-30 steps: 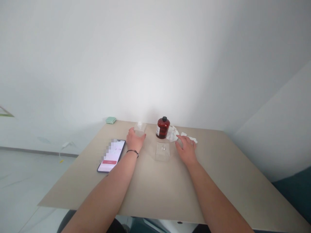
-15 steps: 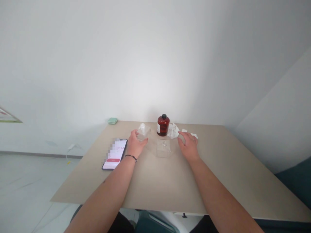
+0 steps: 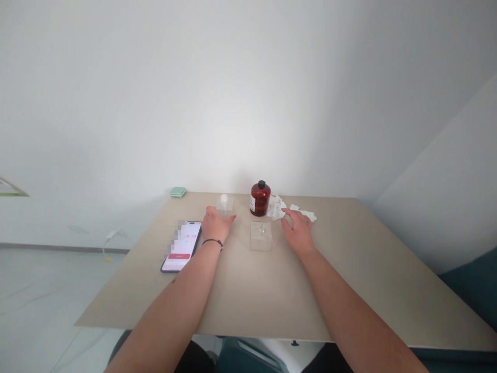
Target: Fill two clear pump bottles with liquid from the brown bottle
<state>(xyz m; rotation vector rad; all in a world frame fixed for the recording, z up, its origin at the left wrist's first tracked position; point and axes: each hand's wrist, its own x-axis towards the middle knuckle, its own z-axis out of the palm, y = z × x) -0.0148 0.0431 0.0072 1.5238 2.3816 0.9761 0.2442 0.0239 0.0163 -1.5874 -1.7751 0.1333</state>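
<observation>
- Left hand (image 3: 216, 226) is sitting open, not gripping, its fingers right beside a clear box (image 3: 225, 206) near the table's far edge.
- Right hand (image 3: 298, 234) is hovering open, reaching toward a tissue (image 3: 276, 208) at that edge.
- Counting: two clear boxes, including a second box (image 3: 261, 237) mid-table; two tissue scraps, including a strip (image 3: 303, 214); one amber bottle (image 3: 260, 199); one phone (image 3: 181, 246); one green case (image 3: 177, 192).

Bottle (image 3: 260, 201): dark reddish brown, beyond and between the left fingers (image 3: 221, 219) and right fingers (image 3: 289, 216).
Cap (image 3: 261, 184): black.
Label (image 3: 252, 205): white.
Tissue (image 3: 275, 209): white, just beyond the right fingers.
Box (image 3: 224, 205): colourless, clear, at the left fingers.
Phone (image 3: 181, 254): dark frame, pale pink screen, red bar, left of the left fingers.
Case (image 3: 177, 192): mint green, beyond the left fingers.
Desk (image 3: 248, 303): plain beige, under the fingers.
</observation>
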